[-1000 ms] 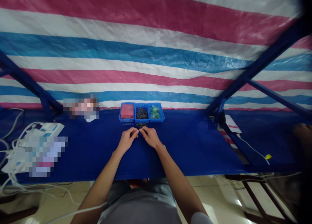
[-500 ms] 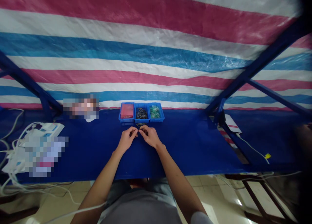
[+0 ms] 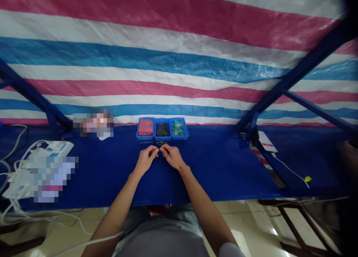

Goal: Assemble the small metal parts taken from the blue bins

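Note:
My left hand (image 3: 147, 156) and my right hand (image 3: 171, 155) meet fingertip to fingertip over the blue table (image 3: 212, 163). Both are closed in a pinch; what lies between the fingers is too small to make out. Just beyond them, some thin dark metal pieces (image 3: 162, 142) lie on the table. Behind these stand three blue bins side by side: the left bin (image 3: 145, 137) holds flat red pieces (image 3: 145, 126), the middle bin (image 3: 162, 138) holds many thin dark metal pieces like screws or nails, and the right bin (image 3: 180, 137) holds green-and-clear packets (image 3: 177, 128).
White power strips and cables (image 3: 22, 175) cover the table's left end. A white phone-like device (image 3: 267, 141) with a cable lies at the right. Blue metal frame bars (image 3: 279, 85) rise on both sides before a striped plastic sheet (image 3: 167, 63). A blurred hand shows at the far right edge.
My hands stay in the same place, with only a slight shift of the right fingers. The bins and their contents look unchanged.

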Demonstrator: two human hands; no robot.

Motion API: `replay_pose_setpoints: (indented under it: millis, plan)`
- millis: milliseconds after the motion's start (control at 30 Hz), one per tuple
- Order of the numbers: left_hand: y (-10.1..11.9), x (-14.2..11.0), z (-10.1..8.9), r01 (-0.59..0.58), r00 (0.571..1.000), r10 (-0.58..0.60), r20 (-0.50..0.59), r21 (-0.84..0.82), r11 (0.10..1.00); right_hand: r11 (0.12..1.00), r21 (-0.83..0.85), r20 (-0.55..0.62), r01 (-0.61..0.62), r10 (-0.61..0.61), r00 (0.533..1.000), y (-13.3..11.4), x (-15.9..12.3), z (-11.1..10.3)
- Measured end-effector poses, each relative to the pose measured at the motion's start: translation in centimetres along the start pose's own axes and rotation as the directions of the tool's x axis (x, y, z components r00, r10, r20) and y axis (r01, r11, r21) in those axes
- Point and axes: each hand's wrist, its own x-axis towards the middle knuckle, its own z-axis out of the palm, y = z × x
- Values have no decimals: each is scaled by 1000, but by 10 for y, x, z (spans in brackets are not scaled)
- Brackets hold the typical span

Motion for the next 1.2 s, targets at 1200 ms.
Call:
replay_pose_setpoints:
  millis: [1200]
  plan:
    - [2,-1,0,8,1000,-9,-18,-13,1000,998,50,-25,-25,26,999,2,1,0]
